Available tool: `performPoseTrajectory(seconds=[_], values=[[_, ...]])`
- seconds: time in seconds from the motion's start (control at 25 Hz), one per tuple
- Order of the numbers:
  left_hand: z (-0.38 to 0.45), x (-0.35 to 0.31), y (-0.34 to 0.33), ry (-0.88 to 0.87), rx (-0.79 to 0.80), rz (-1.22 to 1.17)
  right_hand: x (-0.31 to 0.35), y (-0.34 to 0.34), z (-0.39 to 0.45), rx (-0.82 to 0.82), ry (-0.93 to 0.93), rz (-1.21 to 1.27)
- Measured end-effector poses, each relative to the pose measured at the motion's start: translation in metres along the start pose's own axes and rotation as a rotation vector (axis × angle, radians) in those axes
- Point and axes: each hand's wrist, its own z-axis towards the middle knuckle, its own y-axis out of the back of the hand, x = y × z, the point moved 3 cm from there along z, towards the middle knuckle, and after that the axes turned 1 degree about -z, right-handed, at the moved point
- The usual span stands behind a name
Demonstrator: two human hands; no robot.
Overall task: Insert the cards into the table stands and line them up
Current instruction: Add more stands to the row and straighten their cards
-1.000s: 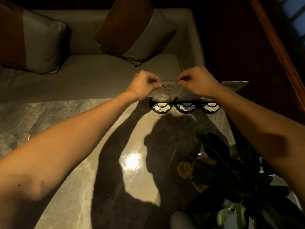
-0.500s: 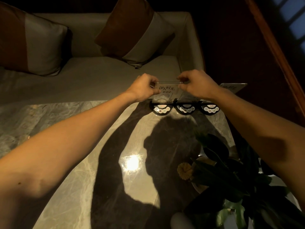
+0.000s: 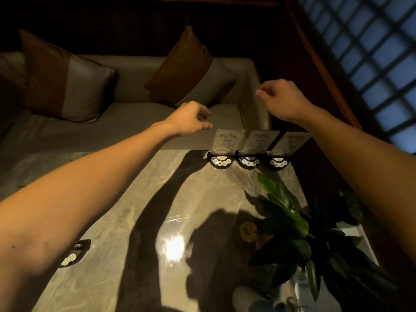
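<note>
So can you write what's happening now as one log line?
left hand: empty, lifted | right hand: empty, lifted | stands: three, side by side at table far edge | cards: one in each

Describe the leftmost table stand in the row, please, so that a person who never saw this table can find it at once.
On the marble table, look at the far edge next to the sofa, where three black half-round stands sit in a row. The leftmost stand is nearest the left hand. Only its card faces the camera squarely, with legible dark writing; the others lean right.
</note>
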Motion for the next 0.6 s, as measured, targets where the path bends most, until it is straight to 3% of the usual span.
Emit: performPoseTrajectory(seconds=[0.28,0.6], values=[[-0.094,-0.01,0.061,-0.032,-0.036,0.09,0.089,0.016,-0.052,-0.054,0.105,-0.05],[-0.249,0.075,0.087,0.145,-0.137,0.097,0.22,-0.117,-0.116,0.107,0.224,-0.06]])
